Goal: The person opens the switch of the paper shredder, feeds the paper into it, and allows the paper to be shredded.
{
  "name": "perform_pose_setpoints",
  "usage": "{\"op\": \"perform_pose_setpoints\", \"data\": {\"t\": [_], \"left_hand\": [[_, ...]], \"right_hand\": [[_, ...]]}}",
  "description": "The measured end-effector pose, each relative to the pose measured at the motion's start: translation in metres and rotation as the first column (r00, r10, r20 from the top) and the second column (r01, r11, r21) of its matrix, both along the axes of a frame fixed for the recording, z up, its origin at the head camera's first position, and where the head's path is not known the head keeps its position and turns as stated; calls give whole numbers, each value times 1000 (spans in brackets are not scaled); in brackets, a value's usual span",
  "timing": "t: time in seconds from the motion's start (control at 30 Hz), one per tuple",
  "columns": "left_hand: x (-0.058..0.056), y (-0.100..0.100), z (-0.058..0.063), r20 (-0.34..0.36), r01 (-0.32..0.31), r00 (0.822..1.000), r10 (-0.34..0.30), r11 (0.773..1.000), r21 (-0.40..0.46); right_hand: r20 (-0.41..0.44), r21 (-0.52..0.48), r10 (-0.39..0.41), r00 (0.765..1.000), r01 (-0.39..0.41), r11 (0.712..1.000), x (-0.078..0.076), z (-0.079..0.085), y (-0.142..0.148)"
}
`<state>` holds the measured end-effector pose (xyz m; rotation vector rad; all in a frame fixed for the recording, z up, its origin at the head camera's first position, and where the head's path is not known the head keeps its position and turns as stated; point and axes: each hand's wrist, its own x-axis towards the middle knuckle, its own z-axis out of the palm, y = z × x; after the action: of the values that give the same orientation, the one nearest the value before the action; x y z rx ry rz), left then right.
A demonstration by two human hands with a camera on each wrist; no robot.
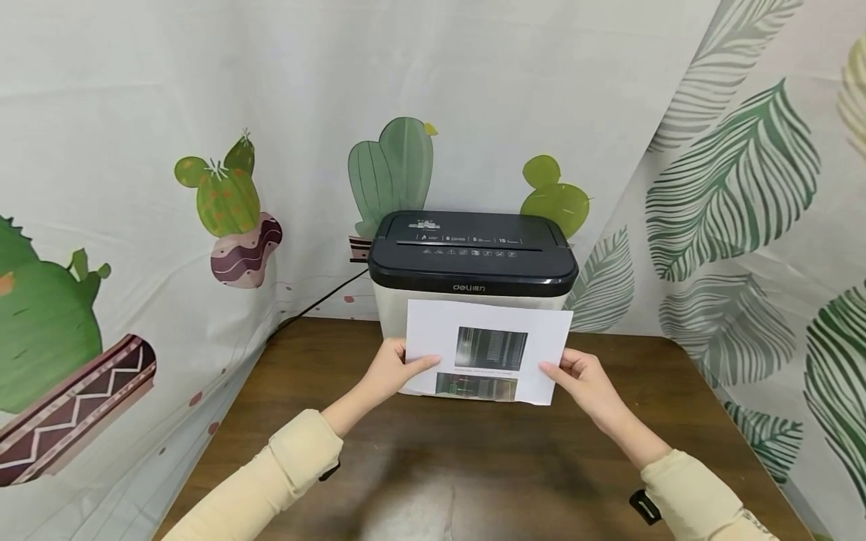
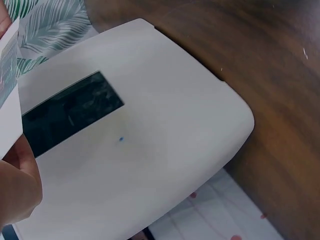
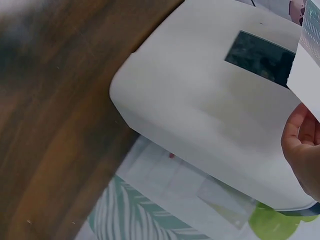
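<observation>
A white sheet of paper (image 1: 433, 330) printed with two dark pictures is held up in front of a paper shredder (image 1: 473, 263). My left hand (image 1: 395, 370) pinches its left edge, thumb on the printed face. On the opposite edge, my right hand (image 1: 587, 379) pinches the sheet the same way. The shredder has a black lid with a long feed slot (image 1: 467, 246) and a white bin (image 2: 170, 110). In the right wrist view the bin shows a dark window (image 3: 262, 57); the sheet's edge and curled fingers of my right hand (image 3: 307, 145) are beside it.
The shredder stands at the back of a brown wooden table (image 1: 379, 451). A black cord (image 1: 318, 302) runs from behind it to the left. Behind hangs a white curtain (image 1: 291, 83) printed with cacti and leaves.
</observation>
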<state>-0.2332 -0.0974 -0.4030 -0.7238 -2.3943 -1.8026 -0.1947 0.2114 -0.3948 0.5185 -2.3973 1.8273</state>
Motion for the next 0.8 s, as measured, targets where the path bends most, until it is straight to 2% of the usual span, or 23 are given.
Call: {"op": "perform_pose_setpoints", "data": {"t": [0.27,0.53,0.8], "left_hand": [[-3,-8,26,-11,33,999,-34,999,-25],[-9,-12,55,-44,27,999,-29,998,-61],[-17,-15,78,-92,16,995,-23,997,-70]], "right_hand": [[-46,50,5,999,-3,999,-6,28,0],[-79,115,19,997,-10,993,-12,56,-1],[-92,108,20,996,-10,994,-19,78,-4]]}}
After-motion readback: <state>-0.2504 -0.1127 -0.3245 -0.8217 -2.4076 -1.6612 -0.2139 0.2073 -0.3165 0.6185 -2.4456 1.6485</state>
